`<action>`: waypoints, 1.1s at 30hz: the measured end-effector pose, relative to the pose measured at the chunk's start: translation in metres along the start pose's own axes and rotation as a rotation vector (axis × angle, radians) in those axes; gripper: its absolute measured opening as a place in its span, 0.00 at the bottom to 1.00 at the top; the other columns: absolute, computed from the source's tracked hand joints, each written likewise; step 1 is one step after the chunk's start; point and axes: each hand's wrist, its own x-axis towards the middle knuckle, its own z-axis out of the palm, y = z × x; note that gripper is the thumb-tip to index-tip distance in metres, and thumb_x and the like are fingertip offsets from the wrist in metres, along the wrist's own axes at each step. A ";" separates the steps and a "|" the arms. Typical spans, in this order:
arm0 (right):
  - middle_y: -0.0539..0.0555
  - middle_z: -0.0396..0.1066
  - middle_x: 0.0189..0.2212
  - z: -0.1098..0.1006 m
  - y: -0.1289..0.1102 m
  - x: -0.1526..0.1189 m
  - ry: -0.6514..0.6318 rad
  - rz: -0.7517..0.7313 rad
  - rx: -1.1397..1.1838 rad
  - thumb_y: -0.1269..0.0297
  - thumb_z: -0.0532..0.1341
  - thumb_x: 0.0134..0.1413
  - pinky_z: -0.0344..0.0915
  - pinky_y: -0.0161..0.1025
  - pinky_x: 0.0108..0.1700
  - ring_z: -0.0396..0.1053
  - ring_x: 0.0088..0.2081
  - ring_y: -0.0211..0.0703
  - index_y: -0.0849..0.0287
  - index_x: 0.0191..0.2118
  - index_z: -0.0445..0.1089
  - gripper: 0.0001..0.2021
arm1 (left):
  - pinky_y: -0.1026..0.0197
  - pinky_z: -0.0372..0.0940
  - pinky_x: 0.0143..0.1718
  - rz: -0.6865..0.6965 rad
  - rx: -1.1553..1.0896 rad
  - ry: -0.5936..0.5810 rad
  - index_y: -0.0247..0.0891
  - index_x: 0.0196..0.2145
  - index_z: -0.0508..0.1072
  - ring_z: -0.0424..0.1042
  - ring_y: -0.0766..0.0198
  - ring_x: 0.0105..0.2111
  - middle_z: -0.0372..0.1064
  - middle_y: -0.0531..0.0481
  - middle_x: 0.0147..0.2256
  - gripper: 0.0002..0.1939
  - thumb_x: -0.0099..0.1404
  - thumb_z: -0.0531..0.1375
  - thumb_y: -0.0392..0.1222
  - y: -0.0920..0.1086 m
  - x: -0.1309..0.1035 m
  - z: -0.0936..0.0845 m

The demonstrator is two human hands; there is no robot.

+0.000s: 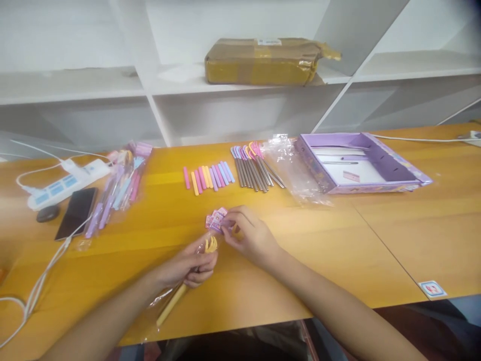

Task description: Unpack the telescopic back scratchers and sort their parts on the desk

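Note:
My left hand (199, 263) is closed around a yellow back scratcher (171, 305) in a clear plastic bag; its claw end pokes up above my fingers, and the handle slants down toward the table's front edge. Just beyond, several small pink and purple printed cards (216, 219) lie in a fanned pile. The thumb and fingers of my right hand (251, 235) pinch at the pile's right edge, on a card mostly hidden by the fingertips. Farther back are a row of pastel handle sleeves (208, 178) and a bunch of metal rods with coloured claw heads (253, 168).
A purple open box (330, 188) stands at the back right beside a clear plastic bag (293, 170). To the left lie bagged back scratchers (118, 183), a phone (77, 213), a power strip (69, 184) and white cables (41, 281). A taped parcel (259, 62) rests on the shelf.

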 end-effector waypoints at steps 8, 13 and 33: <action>0.55 0.76 0.41 0.004 0.009 -0.005 0.020 0.102 -0.009 0.66 0.60 0.71 0.76 0.37 0.32 0.78 0.33 0.41 0.52 0.51 0.64 0.07 | 0.73 0.39 0.16 -0.022 -0.009 -0.010 0.50 0.56 0.59 0.42 0.75 0.18 0.53 0.62 0.28 0.24 0.72 0.65 0.55 -0.001 -0.001 0.004; 0.57 0.78 0.44 -0.007 0.018 -0.001 -0.087 0.154 0.001 0.55 0.60 0.74 0.73 0.39 0.30 0.79 0.34 0.43 0.52 0.54 0.63 0.11 | 0.73 0.39 0.16 0.009 -0.023 -0.015 0.48 0.53 0.62 0.42 0.76 0.17 0.53 0.62 0.27 0.18 0.73 0.64 0.54 0.001 -0.001 0.005; 0.56 0.72 0.46 -0.026 0.014 0.007 -0.272 0.176 0.256 0.62 0.60 0.73 0.74 0.44 0.42 0.73 0.38 0.44 0.53 0.54 0.62 0.09 | 0.73 0.40 0.15 -0.013 -0.049 -0.063 0.50 0.60 0.59 0.42 0.76 0.17 0.54 0.61 0.28 0.22 0.75 0.62 0.52 -0.002 -0.002 0.001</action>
